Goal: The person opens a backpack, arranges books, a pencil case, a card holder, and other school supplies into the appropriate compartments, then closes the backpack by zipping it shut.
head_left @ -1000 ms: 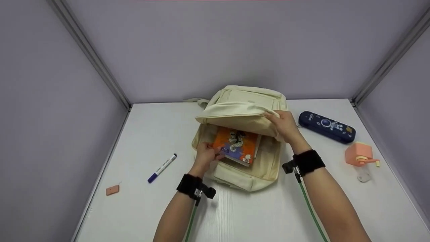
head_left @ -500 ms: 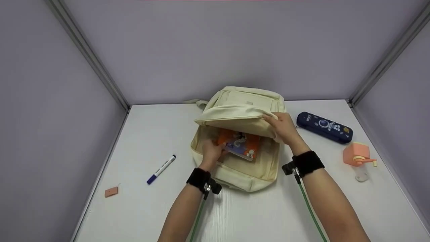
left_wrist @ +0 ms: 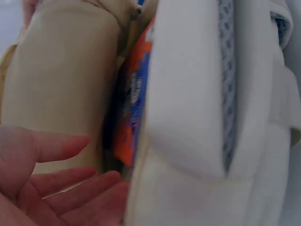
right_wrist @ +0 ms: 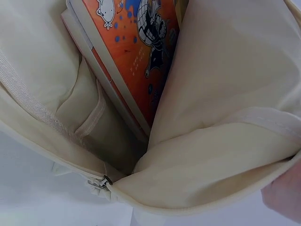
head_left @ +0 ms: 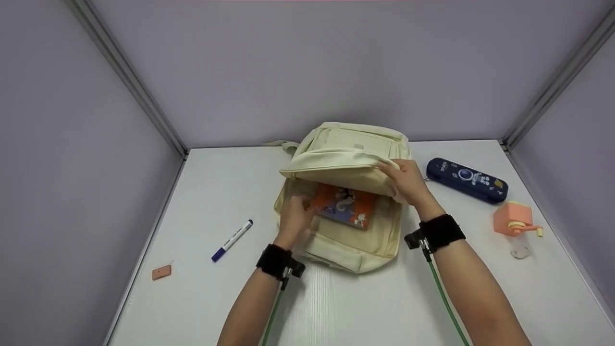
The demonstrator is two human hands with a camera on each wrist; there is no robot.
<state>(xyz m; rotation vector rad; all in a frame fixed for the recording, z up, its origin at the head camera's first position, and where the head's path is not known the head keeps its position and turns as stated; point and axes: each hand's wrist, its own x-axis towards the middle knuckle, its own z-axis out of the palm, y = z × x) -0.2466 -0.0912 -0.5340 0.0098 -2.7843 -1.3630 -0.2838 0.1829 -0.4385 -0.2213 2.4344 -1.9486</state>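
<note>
A cream backpack (head_left: 331,247) lies on the table with its front panel lifted. My right hand (head_left: 407,180) grips the edge of that panel at its right side; only a bit of the hand (right_wrist: 284,193) shows in the right wrist view. Inside lies an orange and purple book (head_left: 348,204), its far part hidden under the panel. The right wrist view shows the orange book (right_wrist: 141,47) on top of another one. My left hand (head_left: 294,218) is at the bag's left opening. In the left wrist view its fingers are loosely extended, holding nothing, apart from the book.
To the right are a navy pencil case (head_left: 466,180) with a space print and a pink pencil sharpener (head_left: 513,218) with a crank. A white marker (head_left: 232,240) with a purple cap and a small pinkish-brown block (head_left: 161,272) lie to the left. Panels enclose the table.
My left hand moved into the bag with the book, then drew back a little and let go. The book sits slightly farther right and deeper. My right hand stays on the panel.
</note>
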